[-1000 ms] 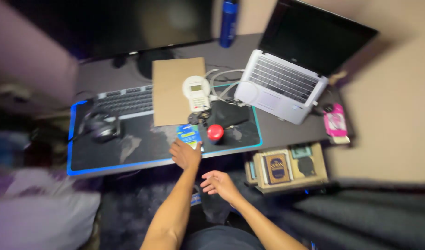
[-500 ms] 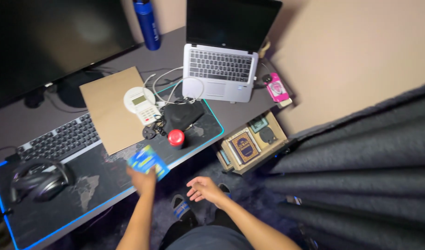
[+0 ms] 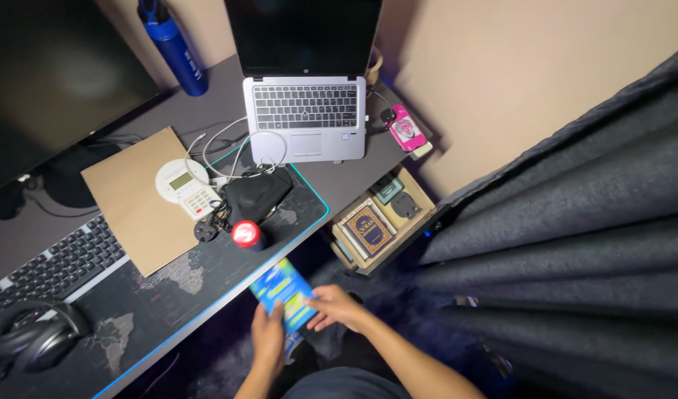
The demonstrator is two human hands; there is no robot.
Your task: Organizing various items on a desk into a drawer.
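Left hand [image 3: 267, 338] fingers gripping small blue-green rectangular card packet [image 3: 283, 293] at near end, right hand [image 3: 336, 307] fingers pinching its rt edge, red-capped dark round container [image 3: 246, 234] just beyond fingertips on dark desk mat [image 3: 169, 295]

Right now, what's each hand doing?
Left hand: closed on the blue packet, gripping its lower edge.
Right hand: fingers on the packet's right side; grip cannot be told.
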